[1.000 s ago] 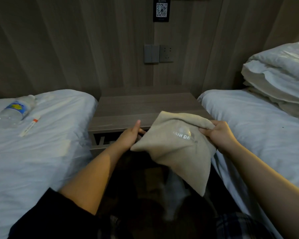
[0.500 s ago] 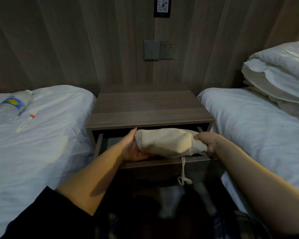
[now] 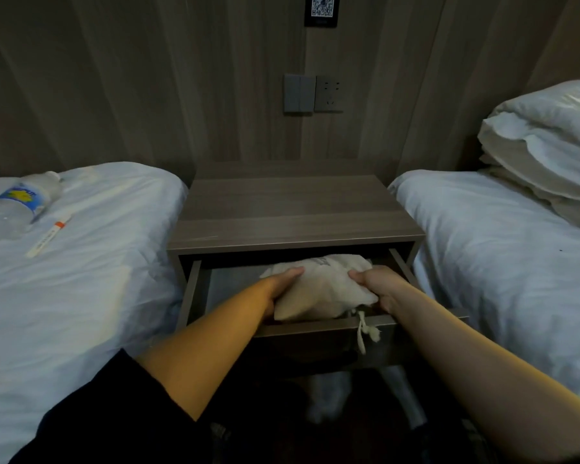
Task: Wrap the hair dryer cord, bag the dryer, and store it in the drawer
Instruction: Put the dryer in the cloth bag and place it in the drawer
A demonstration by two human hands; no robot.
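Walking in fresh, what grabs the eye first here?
Two bare arms reach into the open drawer of the nightstand between two white beds. The left hand and right hand grip a beige cloth bag, its drawstring dangling over the drawer front.

1. Nightstand (image 3: 295,209) stands between two white beds, against a wood-panelled wall.
2. Drawer (image 3: 315,327) pulled open; beige cloth bag (image 3: 322,289) sits inside it, right of centre, bulging, with faint print on its upper face.
3. Left hand (image 3: 280,289) grips the bag's left side, thumb on top. Right hand (image 3: 380,286) clutches the right side, near the gathered end.
4. White drawstring (image 3: 365,333) hangs over the drawer front, knotted at its end.
5. Left bed (image 3: 91,279): water bottle (image 3: 17,205) on its side; just beside it a slim white tube with an orange band (image 3: 49,235).
6. Right bed (image 3: 503,262): folded white duvet (image 3: 549,145).
7. Wall: switch plate (image 3: 299,93), socket (image 3: 329,94), QR placard (image 3: 322,10).
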